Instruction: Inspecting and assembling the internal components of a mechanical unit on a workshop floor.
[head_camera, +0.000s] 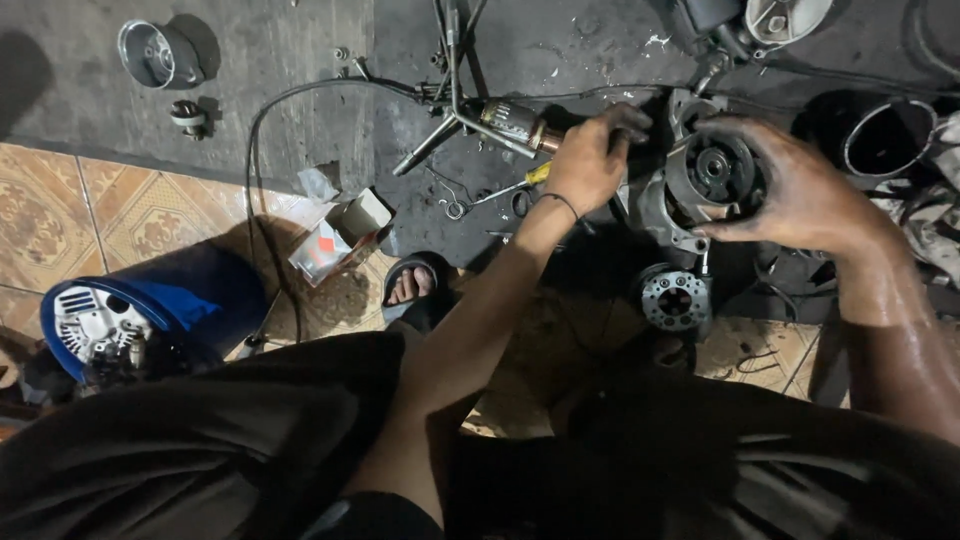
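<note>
Hands clamp one motor housing (700, 185) beside the floor's yellow screwdriver (525, 183): right hand (800, 190) wraps its front, left hand (590, 160) grips its side. Steady, even pressure seems wise, avoiding slips.

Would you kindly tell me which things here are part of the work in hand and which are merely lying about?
In hand:
- grey motor housing, gripped by the right hand
- left hand on its other side

Lying about:
- yellow-handled screwdriver
- copper-wound armature
- round metal plate
- blue bucket
- small carton
- metal cap
</note>
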